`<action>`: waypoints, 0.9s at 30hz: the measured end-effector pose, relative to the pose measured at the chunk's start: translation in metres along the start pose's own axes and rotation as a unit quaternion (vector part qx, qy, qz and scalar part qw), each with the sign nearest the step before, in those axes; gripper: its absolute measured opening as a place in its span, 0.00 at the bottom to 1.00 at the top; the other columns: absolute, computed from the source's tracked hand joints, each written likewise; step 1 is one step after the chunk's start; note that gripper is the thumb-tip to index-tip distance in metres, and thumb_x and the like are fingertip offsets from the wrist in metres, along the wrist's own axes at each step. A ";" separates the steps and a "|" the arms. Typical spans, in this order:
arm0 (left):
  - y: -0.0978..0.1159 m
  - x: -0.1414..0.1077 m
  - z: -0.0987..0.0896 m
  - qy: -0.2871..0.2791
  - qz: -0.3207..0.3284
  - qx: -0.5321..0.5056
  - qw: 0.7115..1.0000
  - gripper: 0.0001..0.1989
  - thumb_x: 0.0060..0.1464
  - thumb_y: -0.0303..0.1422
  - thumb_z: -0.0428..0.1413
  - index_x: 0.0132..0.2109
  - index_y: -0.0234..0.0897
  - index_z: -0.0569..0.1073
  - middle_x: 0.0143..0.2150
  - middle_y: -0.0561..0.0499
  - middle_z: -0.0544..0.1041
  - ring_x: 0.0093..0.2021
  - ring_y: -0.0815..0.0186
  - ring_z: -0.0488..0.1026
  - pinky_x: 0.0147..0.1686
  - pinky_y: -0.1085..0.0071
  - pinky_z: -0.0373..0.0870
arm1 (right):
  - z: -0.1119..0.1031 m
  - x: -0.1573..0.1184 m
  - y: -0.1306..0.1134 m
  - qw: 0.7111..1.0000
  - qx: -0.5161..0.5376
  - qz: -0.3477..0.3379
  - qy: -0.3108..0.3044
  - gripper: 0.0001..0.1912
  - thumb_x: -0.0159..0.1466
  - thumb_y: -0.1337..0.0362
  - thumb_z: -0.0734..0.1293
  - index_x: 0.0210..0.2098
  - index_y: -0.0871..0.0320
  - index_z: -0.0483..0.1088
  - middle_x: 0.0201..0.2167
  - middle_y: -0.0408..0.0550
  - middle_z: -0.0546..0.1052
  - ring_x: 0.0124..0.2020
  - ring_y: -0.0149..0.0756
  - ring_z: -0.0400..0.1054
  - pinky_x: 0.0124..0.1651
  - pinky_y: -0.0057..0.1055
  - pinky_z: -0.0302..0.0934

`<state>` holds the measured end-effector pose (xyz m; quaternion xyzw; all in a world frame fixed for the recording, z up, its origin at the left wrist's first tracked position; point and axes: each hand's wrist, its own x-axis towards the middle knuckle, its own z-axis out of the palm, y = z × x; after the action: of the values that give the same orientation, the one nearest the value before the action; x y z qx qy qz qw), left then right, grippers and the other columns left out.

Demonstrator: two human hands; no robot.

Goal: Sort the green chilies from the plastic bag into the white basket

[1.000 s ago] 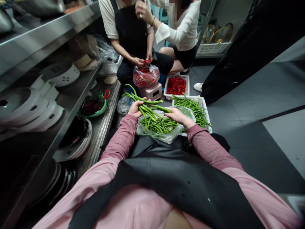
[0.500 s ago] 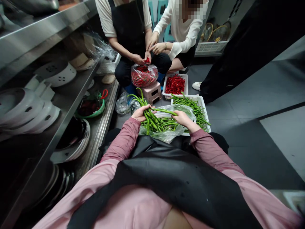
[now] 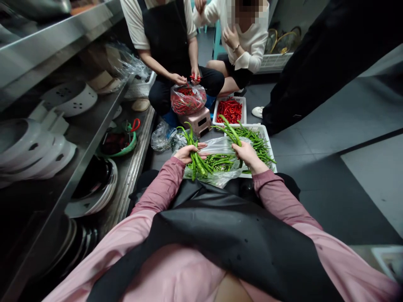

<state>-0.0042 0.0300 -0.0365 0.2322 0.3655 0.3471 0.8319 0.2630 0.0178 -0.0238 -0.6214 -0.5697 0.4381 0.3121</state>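
Note:
A bunch of long green chili peppers (image 3: 197, 162) lies across my left hand (image 3: 185, 154), thumb over it and some fingers stretched out beneath. My right hand (image 3: 247, 155) is closed around a few green chili peppers (image 3: 231, 131), whose tips point up and away from me. Below both hands, an opened clear plastic bag (image 3: 217, 146) holds more green chili peppers (image 3: 220, 162). Just beyond my right hand stands a white basket (image 3: 270, 144) of green chili peppers, partly covered by the bag.
Opposite, a co-worker (image 3: 166, 42) handles red chilies over a bag (image 3: 187, 102) on a pink stool (image 3: 201, 121). Another person (image 3: 248, 50) crouches beside them. A white basket (image 3: 215, 113) holds red chilies. Metal shelving (image 3: 126, 184) with dishes lines the left; a dark-trousered leg (image 3: 292, 79) stands right.
My right hand has turned upward, its peppers now apart from the left-hand bunch. Opposite, the crouching person has drawn their hands back from the red chilies and raised them.

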 end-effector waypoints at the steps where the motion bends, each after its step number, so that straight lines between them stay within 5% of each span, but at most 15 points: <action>1: -0.001 0.001 0.000 0.006 0.003 0.008 1.000 0.21 0.41 0.19 0.48 0.44 0.32 0.73 0.44 0.41 0.76 0.36 0.58 0.77 0.43 0.55 0.72 | 0.003 -0.004 -0.002 0.999 0.034 0.014 -0.008 0.07 0.58 0.61 0.61 0.30 0.58 0.64 0.16 0.37 0.60 0.16 0.26 0.54 0.21 0.26 0.53; 5: -0.001 0.003 0.001 0.026 0.012 0.029 0.999 0.21 0.41 0.19 0.49 0.45 0.33 0.73 0.45 0.42 0.75 0.40 0.53 0.77 0.44 0.51 0.72 | 0.020 -0.015 -0.010 0.988 0.138 0.034 -0.054 0.07 0.56 0.62 0.64 0.27 0.57 0.61 0.16 0.36 0.60 0.15 0.24 0.53 0.19 0.24 0.50; 10: -0.007 0.000 0.007 -0.046 0.014 0.001 0.999 0.28 0.41 0.19 0.48 0.52 0.41 0.69 0.46 0.46 0.76 0.43 0.55 0.77 0.46 0.49 0.71 | 0.050 -0.015 -0.021 0.973 0.216 -0.010 -0.079 0.13 0.51 0.61 0.69 0.34 0.60 0.66 0.18 0.36 0.65 0.15 0.23 0.53 0.19 0.23 0.49; 13: -0.014 0.000 0.015 -0.053 0.028 -0.002 0.998 0.32 0.40 0.18 0.50 0.55 0.40 0.66 0.43 0.46 0.77 0.40 0.57 0.77 0.46 0.48 0.71 | 0.071 -0.011 -0.025 0.969 0.215 -0.022 -0.119 0.18 0.49 0.60 0.70 0.37 0.62 0.70 0.24 0.41 0.72 0.18 0.23 0.57 0.20 0.22 0.51; 17: -0.019 -0.002 0.023 -0.066 0.028 0.022 0.997 0.35 0.36 0.17 0.51 0.56 0.35 0.65 0.40 0.47 0.77 0.38 0.59 0.77 0.45 0.51 0.72 | 0.088 -0.004 -0.023 0.978 0.176 -0.049 -0.098 0.14 0.48 0.60 0.70 0.31 0.63 0.72 0.25 0.43 0.73 0.24 0.27 0.63 0.26 0.24 0.57; 23: -0.019 -0.004 0.026 -0.076 0.034 0.074 0.994 0.30 0.36 0.19 0.53 0.52 0.30 0.69 0.36 0.47 0.77 0.33 0.64 0.76 0.40 0.63 0.74 | 0.080 -0.003 -0.022 0.989 0.098 -0.084 -0.078 0.09 0.51 0.62 0.68 0.28 0.62 0.72 0.24 0.43 0.73 0.26 0.29 0.64 0.33 0.26 0.60; 27: -0.013 -0.003 0.017 -0.045 0.028 0.092 0.994 0.26 0.38 0.20 0.54 0.50 0.26 0.70 0.30 0.47 0.76 0.24 0.70 0.71 0.27 0.72 0.70 | 0.065 -0.008 -0.019 0.994 0.077 -0.055 -0.060 0.09 0.54 0.60 0.67 0.27 0.61 0.70 0.16 0.39 0.66 0.19 0.26 0.58 0.26 0.26 0.56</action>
<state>0.0127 0.0168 -0.0332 0.3337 0.3513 0.3240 0.8126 0.1962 0.0053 -0.0328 -0.5362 -0.5848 0.4994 0.3481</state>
